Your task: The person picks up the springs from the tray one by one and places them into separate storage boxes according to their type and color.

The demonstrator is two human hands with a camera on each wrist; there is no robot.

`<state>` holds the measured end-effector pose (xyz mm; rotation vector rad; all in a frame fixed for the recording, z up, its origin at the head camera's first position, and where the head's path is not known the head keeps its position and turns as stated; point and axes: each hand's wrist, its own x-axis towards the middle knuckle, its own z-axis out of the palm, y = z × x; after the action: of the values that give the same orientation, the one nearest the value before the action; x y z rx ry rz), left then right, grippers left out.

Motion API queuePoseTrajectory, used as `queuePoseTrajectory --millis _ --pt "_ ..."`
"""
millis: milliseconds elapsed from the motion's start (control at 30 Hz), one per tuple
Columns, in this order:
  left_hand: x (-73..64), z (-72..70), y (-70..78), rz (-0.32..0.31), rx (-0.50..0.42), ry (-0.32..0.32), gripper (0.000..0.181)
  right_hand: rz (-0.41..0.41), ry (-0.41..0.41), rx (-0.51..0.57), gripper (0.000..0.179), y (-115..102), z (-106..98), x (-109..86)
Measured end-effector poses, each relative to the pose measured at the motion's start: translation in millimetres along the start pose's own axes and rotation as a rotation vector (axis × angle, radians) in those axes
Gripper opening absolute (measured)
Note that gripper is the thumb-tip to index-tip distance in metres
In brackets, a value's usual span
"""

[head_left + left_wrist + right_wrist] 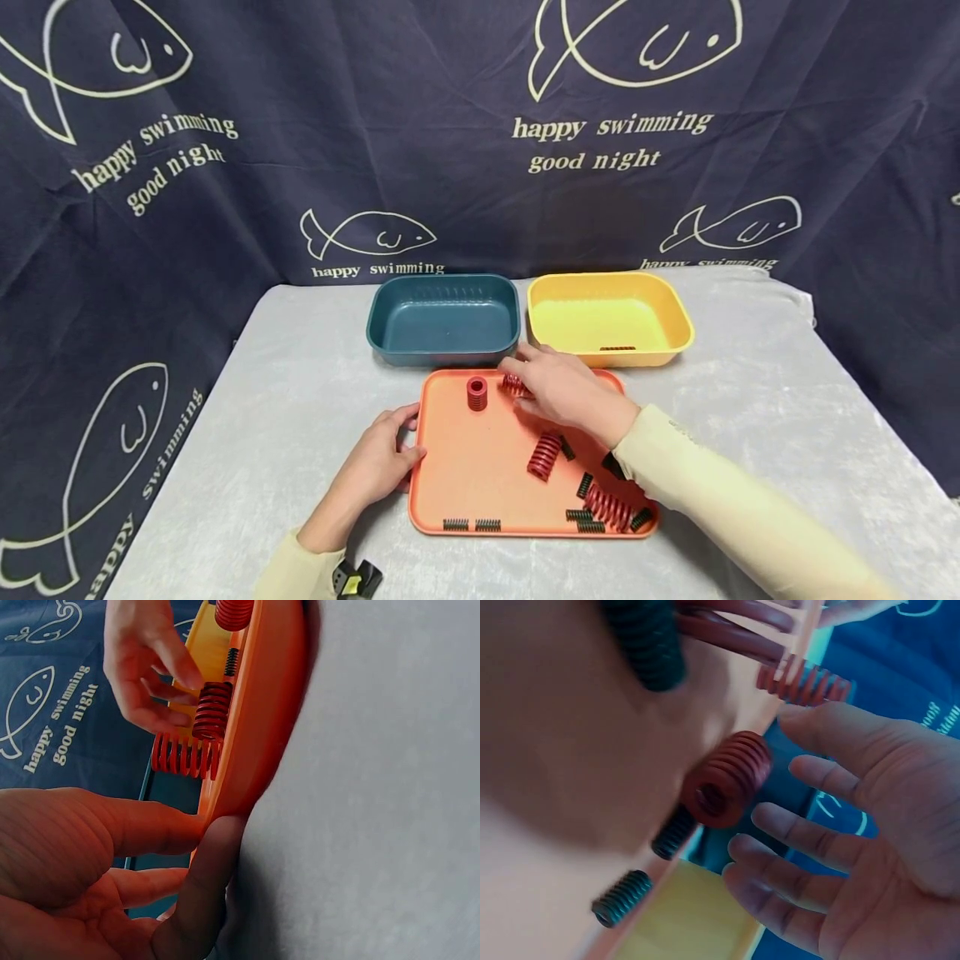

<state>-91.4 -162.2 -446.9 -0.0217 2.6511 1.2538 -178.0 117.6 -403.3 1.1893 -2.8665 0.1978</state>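
On the left edge of an orange tray, my left hand pinches the rim between thumb and fingers, as the left wrist view shows. My right hand is over the tray's far side, fingers spread and slightly bent beside a red coil spring. In the right wrist view a gap shows between those fingers and the nearest red spring. Another red spring stands upright to the left. Two more red springs lie toward the right, among several small black springs.
Behind the tray stand a dark blue bin and a yellow bin. Inside the yellow one lies a small dark spring. Two black springs lie along the tray's near edge. A dark blue curtain hangs behind the grey-covered table.
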Motion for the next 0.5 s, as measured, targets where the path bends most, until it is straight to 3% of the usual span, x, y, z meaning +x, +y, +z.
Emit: queuePoseTrajectory --millis 233,500 --pt "0.1 -0.2 0.6 -0.004 -0.013 -0.005 0.063 0.018 -0.015 -0.038 0.037 3 14 4.4" --pt "-0.6 -0.6 1.5 -0.011 -0.006 -0.005 0.064 0.033 -0.001 -0.018 0.030 3 15 7.2"
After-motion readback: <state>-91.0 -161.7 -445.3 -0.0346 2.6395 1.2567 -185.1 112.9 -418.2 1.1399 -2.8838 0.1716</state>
